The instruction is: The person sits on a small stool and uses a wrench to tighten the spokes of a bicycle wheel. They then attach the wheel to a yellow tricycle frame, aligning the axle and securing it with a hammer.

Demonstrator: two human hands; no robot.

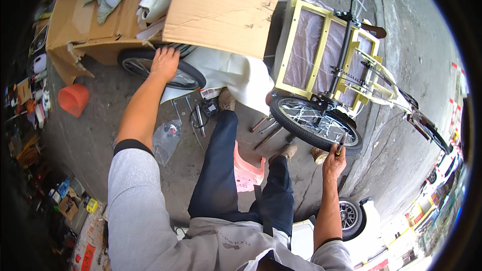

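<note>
With its fingers at the rim, my left hand point(165, 63) rests on the tire of a spoked wheel point(190, 74) that lies under the edge of a cardboard box. My right hand point(334, 163) grips a short tool point(342, 143), whose kind I cannot tell, beside another spoked wheel point(312, 123). That wheel is mounted on a black axle point(342, 58) of a cream metal cart frame point(316, 71). Bubble wrap point(307, 39) covers panels inside the frame. A chain and sprocket show near the axle.
A large cardboard box point(218, 7) and white foam sheet point(226, 71) lie ahead. On the floor are an orange-red plastic container point(73, 99), a clear plastic bag point(166, 141), metal rods, a pump-like tube point(200, 120) and a can point(319, 155). A pink plastic stool point(248, 173) is between my legs.
</note>
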